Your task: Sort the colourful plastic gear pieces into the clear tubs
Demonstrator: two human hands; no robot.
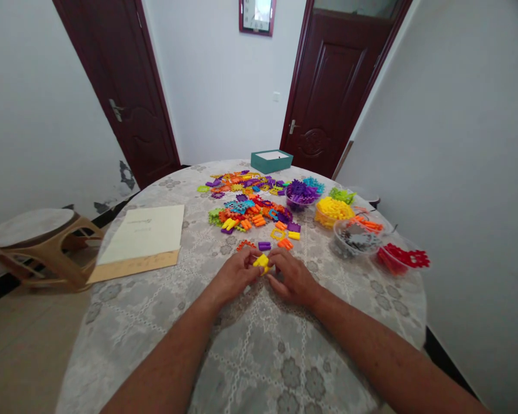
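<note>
Both hands meet over the near middle of the table around yellow plastic building pieces (262,261). My left hand (238,271) has thumb and fingers closed on their left side. From the right, my right hand (294,276) pinches them too. Fingers hide part of the yellow pieces, so I cannot tell how they are joined. Just beyond the fingertips lie a purple piece (265,246), an orange piece (285,244) and a red-orange toothed piece (246,245). Farther off spreads a heap of mixed coloured pieces (246,213).
On the right stand clear bowls of sorted pieces: purple (301,192), yellow (333,211), grey (357,237) and red (397,259). A green box (271,161) sits at the far edge. Paper sheets (144,236) lie left on the patterned tablecloth (242,356). A wooden stool (43,247) stands beside the table.
</note>
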